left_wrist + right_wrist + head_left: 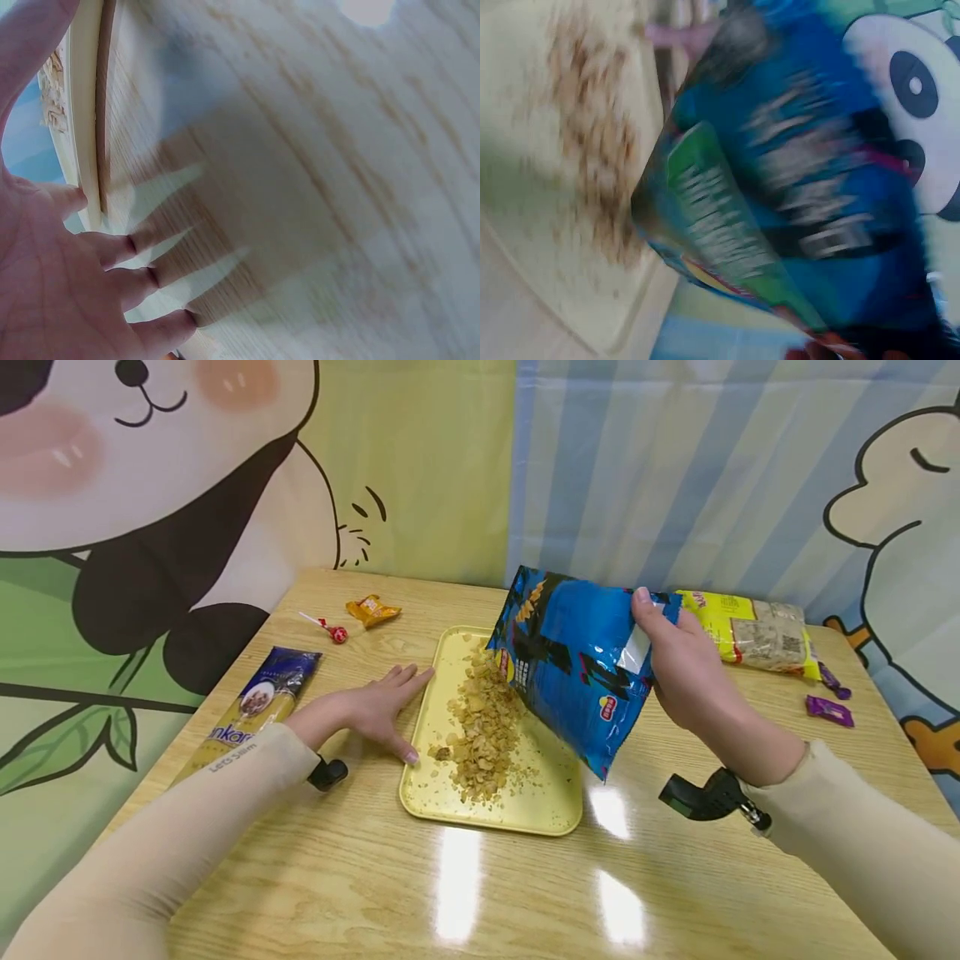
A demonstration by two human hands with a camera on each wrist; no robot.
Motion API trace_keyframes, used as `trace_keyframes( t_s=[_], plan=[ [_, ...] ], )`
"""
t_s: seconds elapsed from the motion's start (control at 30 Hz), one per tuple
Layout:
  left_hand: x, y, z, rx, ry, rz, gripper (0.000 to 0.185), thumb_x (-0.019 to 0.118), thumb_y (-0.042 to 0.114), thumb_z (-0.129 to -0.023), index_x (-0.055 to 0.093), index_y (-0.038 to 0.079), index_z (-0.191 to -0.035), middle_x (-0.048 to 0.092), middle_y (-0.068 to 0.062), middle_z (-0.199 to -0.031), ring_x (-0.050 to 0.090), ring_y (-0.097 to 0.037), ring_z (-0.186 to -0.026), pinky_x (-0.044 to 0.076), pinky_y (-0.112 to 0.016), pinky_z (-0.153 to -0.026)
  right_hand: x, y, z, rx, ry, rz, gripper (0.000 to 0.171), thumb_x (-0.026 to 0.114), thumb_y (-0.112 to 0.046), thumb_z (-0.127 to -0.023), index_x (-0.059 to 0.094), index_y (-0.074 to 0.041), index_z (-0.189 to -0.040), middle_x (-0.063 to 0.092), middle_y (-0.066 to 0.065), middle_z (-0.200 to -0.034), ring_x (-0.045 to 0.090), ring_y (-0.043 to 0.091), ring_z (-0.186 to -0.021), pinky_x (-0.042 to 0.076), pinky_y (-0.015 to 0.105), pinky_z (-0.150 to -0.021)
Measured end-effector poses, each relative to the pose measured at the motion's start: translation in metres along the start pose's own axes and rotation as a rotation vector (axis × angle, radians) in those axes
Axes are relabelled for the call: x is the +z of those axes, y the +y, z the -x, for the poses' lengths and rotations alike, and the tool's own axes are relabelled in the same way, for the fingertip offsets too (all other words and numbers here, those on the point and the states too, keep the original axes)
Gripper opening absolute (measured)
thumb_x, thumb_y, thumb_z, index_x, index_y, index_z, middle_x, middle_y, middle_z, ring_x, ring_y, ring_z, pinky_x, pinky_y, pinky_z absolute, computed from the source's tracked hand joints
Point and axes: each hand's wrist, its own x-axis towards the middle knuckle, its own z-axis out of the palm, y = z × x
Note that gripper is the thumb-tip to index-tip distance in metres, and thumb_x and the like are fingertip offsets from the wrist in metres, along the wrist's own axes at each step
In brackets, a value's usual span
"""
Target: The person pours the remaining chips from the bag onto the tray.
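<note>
Wood-grain table (480,893) is carrying everything, its near edge bare and glossy with light. Closer to the middle, a yellow tray (442,806) is lying with a heap of crumbled chips (483,727) spread along its length. The left hand (378,710) is lying flat and released on the table, fingers straight, its thumb and forefinger touching the tray's left rim; the left wrist view is showing the same spread fingers (112,247) beside the rim. The right hand (686,672) is grasping a blue bag (577,660) by its upper end, thumb on the front and fingers wrapped behind, and is holding it tilted above the tray's right side, its open mouth pointing down-left at the chips. The right wrist view is too blurred to add more than the bag over the tray. Near the table's left edge a dark blue packet (258,702) is lying lengthwise. Farther back on the left a red lollipop (330,628) and a small orange wrapper (372,609) are lying near each other. Toward the far right corner a yellow-green pack (757,635) is lying behind the bag, with two purple sweets (828,697) just beside it at the right edge.
</note>
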Motion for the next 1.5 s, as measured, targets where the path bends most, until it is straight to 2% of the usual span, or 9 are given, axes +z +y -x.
trace_keyframes(
  t_s=[0.2,0.27,0.37,0.57,0.67,0.87,1.03,1.2,1.5],
  plan=[
    [0.002,0.001,-0.001,0.006,-0.001,0.002,0.138,0.087,0.055,-0.073,-0.003,0.006,-0.164,-0.006,-0.034,-0.167,-0.006,-0.055,-0.154,0.006,-0.073,-0.121,0.002,-0.003,-0.014,-0.059,0.054,0.044,0.068,0.035,-0.058,-0.104,0.033,-0.011,-0.154,0.048,0.002,-0.146,0.047,0.016,-0.131,0.039,0.042,-0.121],
    [0.002,0.001,-0.001,0.005,-0.001,0.004,0.138,0.087,0.055,-0.073,-0.004,0.006,-0.164,-0.007,-0.033,-0.167,-0.006,-0.055,-0.154,0.005,-0.073,-0.121,0.003,-0.004,-0.017,-0.071,0.077,0.07,0.067,0.034,-0.058,-0.105,0.037,-0.009,-0.151,0.046,0.006,-0.149,0.045,0.02,-0.135,0.037,0.045,-0.122],
    [0.002,0.001,-0.002,0.006,0.002,0.004,0.137,0.087,0.055,-0.074,-0.003,0.005,-0.164,-0.006,-0.034,-0.167,-0.006,-0.055,-0.154,0.006,-0.074,-0.121,0.005,-0.005,-0.019,-0.103,0.096,0.038,0.058,0.034,-0.056,-0.105,0.043,-0.012,-0.142,0.043,0.005,-0.151,0.036,0.02,-0.141,0.032,0.047,-0.124],
    [0.002,0.001,-0.002,0.013,0.005,0.007,0.138,0.087,0.056,-0.073,-0.003,0.005,-0.164,-0.005,-0.034,-0.167,-0.006,-0.055,-0.154,0.007,-0.074,-0.121,0.005,-0.005,-0.02,-0.104,0.058,0.046,0.043,0.036,-0.055,-0.105,0.053,-0.018,-0.117,0.056,-0.006,-0.123,0.047,0.014,-0.124,0.046,0.033,-0.106],
    [0.002,0.001,-0.001,0.02,0.006,0.017,0.139,0.088,0.057,-0.071,-0.001,0.005,-0.164,-0.005,-0.035,-0.166,-0.006,-0.056,-0.153,0.006,-0.074,-0.121,0.003,-0.004,-0.017,-0.09,0.058,0.043,0.048,0.037,-0.056,-0.105,0.052,-0.015,-0.126,0.057,-0.006,-0.124,0.051,0.012,-0.119,0.049,0.026,-0.099],
    [0.002,-0.001,-0.001,0.012,0.008,0.016,0.139,0.087,0.059,-0.071,-0.002,0.006,-0.165,-0.005,-0.034,-0.167,-0.005,-0.056,-0.154,0.007,-0.075,-0.12,-0.001,0.003,-0.001,-0.052,0.006,0.054,0.072,0.037,-0.061,-0.102,0.036,-0.01,-0.154,0.053,0.001,-0.141,0.053,0.015,-0.123,0.053,0.026,-0.103],
    [0.002,-0.002,-0.001,-0.003,0.009,0.009,0.138,0.088,0.056,-0.072,-0.003,0.007,-0.165,-0.006,-0.033,-0.167,-0.006,-0.055,-0.154,0.007,-0.074,-0.121,-0.002,0.012,0.016,-0.045,-0.024,0.061,0.075,0.036,-0.062,-0.102,0.033,-0.011,-0.156,0.05,0.007,-0.149,0.057,0.017,-0.124,0.058,0.019,-0.089],
    [0.002,-0.001,-0.001,-0.005,0.008,0.018,0.138,0.088,0.055,-0.073,-0.002,0.007,-0.165,-0.005,-0.033,-0.167,-0.006,-0.055,-0.154,0.008,-0.074,-0.121,-0.004,0.023,0.031,-0.015,-0.066,0.13,0.079,0.03,-0.063,-0.103,0.028,-0.007,-0.16,0.045,0.017,-0.158,0.06,0.02,-0.125,0.059,0.034,-0.096],
    [0.001,-0.001,0.0,0.004,0.007,0.012,0.138,0.088,0.056,-0.073,-0.003,0.007,-0.165,-0.005,-0.034,-0.167,-0.006,-0.056,-0.154,0.007,-0.075,-0.12,-0.004,0.038,0.055,-0.127,-0.131,0.075,0.064,0.027,-0.05,-0.11,0.031,-0.01,-0.159,0.047,0.019,-0.156,0.067,0.011,-0.119,0.062,0.032,-0.09]
  ],
)
